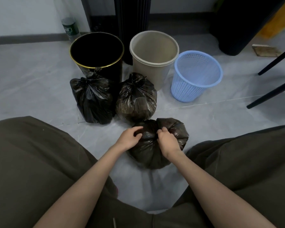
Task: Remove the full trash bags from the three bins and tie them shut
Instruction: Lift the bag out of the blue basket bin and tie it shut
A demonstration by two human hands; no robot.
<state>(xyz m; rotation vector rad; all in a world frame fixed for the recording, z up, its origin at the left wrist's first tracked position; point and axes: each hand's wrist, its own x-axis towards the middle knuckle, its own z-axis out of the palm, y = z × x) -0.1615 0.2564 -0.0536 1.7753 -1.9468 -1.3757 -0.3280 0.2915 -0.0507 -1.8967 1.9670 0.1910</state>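
Both hands are closed on the neck of the third trash bag [155,145], which lies on the floor between the person's knees: the left hand [128,138] pinches plastic on one side, the right hand [167,140] grips a bunched fold on the other. Whether a knot has formed under the fingers cannot be told; the hands cover that spot.

All three bins stand empty behind: black bin with gold rim [97,51], beige bin [154,51], blue mesh basket [196,76]. Two tied bags rest in front of them, the left tied bag [92,99] just beside the right tied bag [136,97], necks twisted upward. Judged from this, only the last tie remains.

Risks noted:
- Thin film is stretched tight over a full load (the surface shows taut, glossy ridges); a hard pull could tear the neck or split the side.
- Little slack appears above the contents, so the ends may be too short to knot, and a loose knot could slip open.
- The bag lies tilted, so contents could spill if either hand lets go early.
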